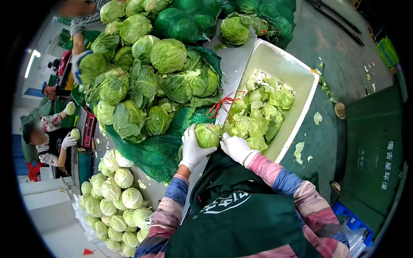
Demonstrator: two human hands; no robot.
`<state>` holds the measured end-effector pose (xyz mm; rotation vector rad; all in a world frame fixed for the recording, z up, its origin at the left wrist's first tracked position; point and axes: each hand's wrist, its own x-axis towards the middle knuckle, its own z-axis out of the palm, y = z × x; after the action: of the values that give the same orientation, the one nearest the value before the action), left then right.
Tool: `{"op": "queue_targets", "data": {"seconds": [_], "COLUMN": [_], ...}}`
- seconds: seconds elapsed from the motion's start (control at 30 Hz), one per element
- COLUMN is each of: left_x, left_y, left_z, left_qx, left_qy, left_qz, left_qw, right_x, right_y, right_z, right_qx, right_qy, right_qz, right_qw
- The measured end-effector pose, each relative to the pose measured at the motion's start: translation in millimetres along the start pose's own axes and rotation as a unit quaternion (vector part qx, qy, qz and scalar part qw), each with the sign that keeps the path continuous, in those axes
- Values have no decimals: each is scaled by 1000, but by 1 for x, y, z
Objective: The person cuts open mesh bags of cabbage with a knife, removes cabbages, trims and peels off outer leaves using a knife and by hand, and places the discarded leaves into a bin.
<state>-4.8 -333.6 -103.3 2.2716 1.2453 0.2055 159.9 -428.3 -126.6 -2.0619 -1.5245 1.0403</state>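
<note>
A green cabbage (207, 136) is held in front of my apron, at the near edge of the metal table. My left hand (194, 148), in a white glove, wraps round its left side. At its right side is my gloved right hand (235, 147), its fingers closed at the cabbage's edge; whatever they pinch is too small to make out. Just beyond the right hand, a white foam box (297, 129) holds loose pale green leaves (258, 114). Red string (223, 104) lies by the box's left wall.
Unpeeled cabbages (167, 56) are heaped on green netting (146, 150) at the left. Below them are several pale trimmed cabbages (118, 202). Full net sacks (185, 21) stand at the back. Co-workers (51, 142) are on the left. A green bin (370, 159) stands right.
</note>
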Motion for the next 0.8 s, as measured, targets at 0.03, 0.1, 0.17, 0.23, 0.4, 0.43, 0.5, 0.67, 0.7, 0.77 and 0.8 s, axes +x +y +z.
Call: {"op": "queue_targets", "data": {"seconds": [0.03, 0.1, 0.17, 0.23, 0.4, 0.43, 0.5, 0.67, 0.7, 0.77, 0.8], "left_x": [-6, -14, -27, -41, -40, -36, -28, -15, -15, -10, -8], "left_y": [1, 21, 1, -6, 26, 31, 11, 5, 4, 1, 4], "left_z": [1, 4, 19, 25, 9, 10, 27, 11, 11, 8, 7], "left_qx": [4, 15, -25, -55, -140, -154, -144, -99, -106, -109, -112], "left_qy": [12, 26, 96, 130, 177, 159, 136, 159, 146, 131, 126], "left_qz": [1, -7, 36, 39, 80, 85, 41, 107, 88, 75, 56], "left_qw": [1000, 1000, 994, 989, 971, 972, 979, 976, 980, 982, 984], "right_x": [13, 22, 29, 11, 16, 11, 7, 17, 15, 13, 10], "right_y": [4, 20, 27, 7, 26, 14, 5, 31, 33, 35, 39], "right_z": [14, 29, 30, -1, 25, 11, -1, 3, -4, 8, 13], "right_qx": [-12, -22, -27, 268, 397, 290, 175, 498, 500, 396, 281], "right_qy": [6, 1, 5, -132, 33, 46, 60, 222, 175, 174, 167], "right_qz": [34, 27, 21, 112, -18, -18, -20, 153, 155, 127, 98], "right_qw": [999, 999, 999, 948, 917, 956, 983, 824, 834, 893, 940]}}
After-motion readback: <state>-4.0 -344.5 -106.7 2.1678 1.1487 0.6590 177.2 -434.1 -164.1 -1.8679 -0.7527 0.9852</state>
